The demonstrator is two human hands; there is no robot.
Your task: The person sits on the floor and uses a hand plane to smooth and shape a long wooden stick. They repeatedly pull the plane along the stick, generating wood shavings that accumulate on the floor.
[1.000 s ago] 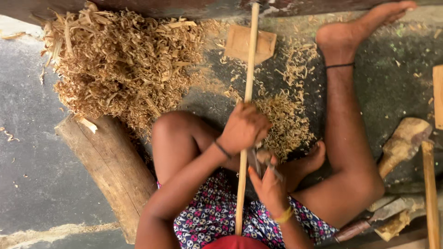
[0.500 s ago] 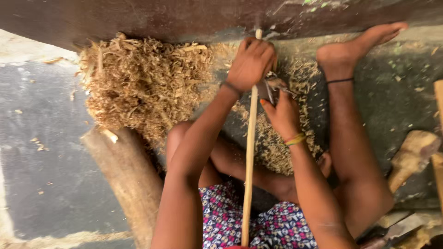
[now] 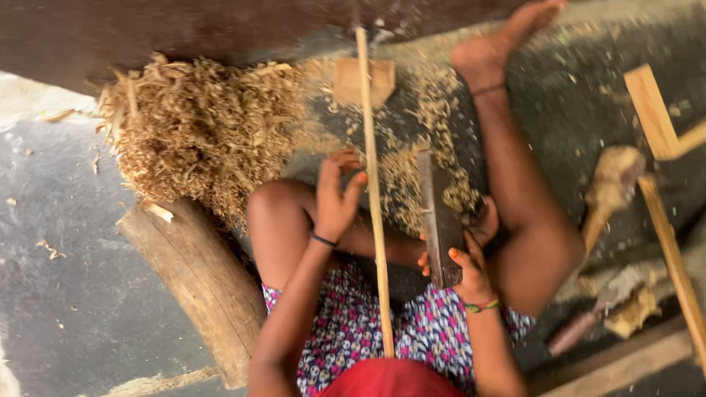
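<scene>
Left hand (image 3: 334, 198): fingers wide, steadying thin wooden stick (image 3: 373, 220). Right hand (image 3: 467, 257): fingers gripping flat blade (image 3: 435, 220) clear of it. Shavings pile (image 3: 198, 132) alongside.

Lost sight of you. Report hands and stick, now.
Left hand open beside the long thin wooden stick. Right hand grips the flat dark metal blade. Pale wood shavings piled left.

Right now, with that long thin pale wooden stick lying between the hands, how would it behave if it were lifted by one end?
The long thin pale wooden stick looks slender for its length, so it would probably flex or whip a little. It seems light, being so thin. Being round, it may roll on the floor once the left hand lets go; the right hand grips a flat dark blade.
</scene>
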